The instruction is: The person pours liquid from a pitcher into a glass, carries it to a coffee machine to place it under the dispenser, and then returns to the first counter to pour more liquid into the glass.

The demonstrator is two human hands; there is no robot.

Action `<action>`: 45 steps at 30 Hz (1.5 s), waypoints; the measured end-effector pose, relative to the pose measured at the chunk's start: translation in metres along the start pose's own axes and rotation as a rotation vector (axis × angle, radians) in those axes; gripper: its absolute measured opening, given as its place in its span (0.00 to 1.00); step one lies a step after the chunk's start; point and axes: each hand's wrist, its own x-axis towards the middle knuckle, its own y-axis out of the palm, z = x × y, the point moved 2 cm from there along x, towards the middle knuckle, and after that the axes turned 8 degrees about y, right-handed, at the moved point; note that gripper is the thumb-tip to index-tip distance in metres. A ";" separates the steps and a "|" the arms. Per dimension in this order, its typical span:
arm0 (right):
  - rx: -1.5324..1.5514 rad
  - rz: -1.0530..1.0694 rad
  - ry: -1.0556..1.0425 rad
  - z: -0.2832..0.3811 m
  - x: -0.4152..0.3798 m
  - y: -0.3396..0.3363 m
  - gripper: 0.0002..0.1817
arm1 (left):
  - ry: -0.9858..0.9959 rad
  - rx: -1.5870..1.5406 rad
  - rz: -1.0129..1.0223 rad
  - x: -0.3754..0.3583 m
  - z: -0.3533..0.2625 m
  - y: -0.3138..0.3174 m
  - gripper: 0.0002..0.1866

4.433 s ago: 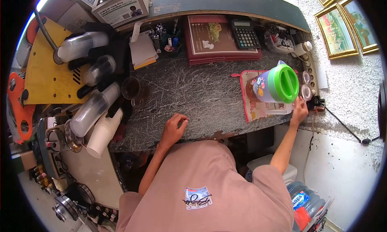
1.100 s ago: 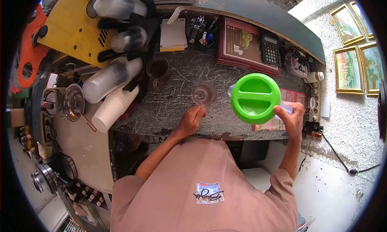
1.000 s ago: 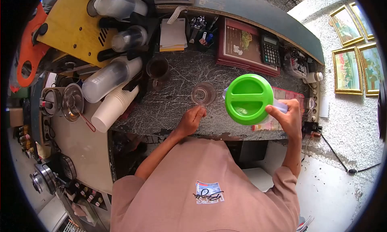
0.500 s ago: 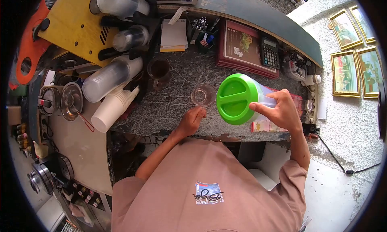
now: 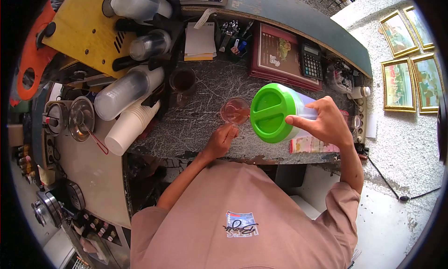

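My right hand [image 5: 324, 122] is wrapped round a pitcher [image 5: 275, 113] with a bright green lid, tilted on its side so that the lid faces left. Its edge is at the rim of a clear glass mug [image 5: 235, 111], and reddish-brown liquid shows inside the mug. The mug stands on the scratched dark counter [image 5: 200, 129]. With closed fingers, my left hand [image 5: 221, 141] holds the mug at its near side, where the handle is.
Another mug with dark liquid [image 5: 182, 80] stands to the left. Stacked white paper cups [image 5: 126, 133] and plastic cups [image 5: 122, 95] lie farther left. Behind are note paper [image 5: 199, 41], dark red menus [image 5: 277, 54] and a calculator [image 5: 311, 62]. Framed pictures [image 5: 400, 84] hang at right.
Reddish-brown liquid now shows in the clear mug, which looked empty before. The pitcher has tilted slightly more, and my right forearm has shifted a little outward.
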 end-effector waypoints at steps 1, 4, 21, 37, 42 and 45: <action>-0.001 0.001 0.001 0.001 0.000 -0.001 0.27 | 0.002 -0.008 -0.004 0.000 -0.001 0.000 0.17; -0.018 0.011 0.008 0.003 0.000 -0.004 0.27 | 0.016 -0.021 -0.012 0.001 0.000 0.001 0.18; -0.071 0.057 0.008 0.009 0.000 -0.011 0.22 | 0.035 -0.001 -0.003 0.003 -0.003 -0.001 0.16; -0.106 0.057 -0.011 0.013 0.002 -0.015 0.24 | 0.038 -0.001 -0.008 0.001 -0.001 0.000 0.17; -0.110 0.055 -0.003 0.013 0.002 -0.016 0.24 | 0.036 -0.005 -0.004 0.002 0.000 0.000 0.17; -0.114 0.054 -0.021 0.012 0.002 -0.016 0.24 | 0.034 -0.027 -0.005 0.002 0.001 0.001 0.17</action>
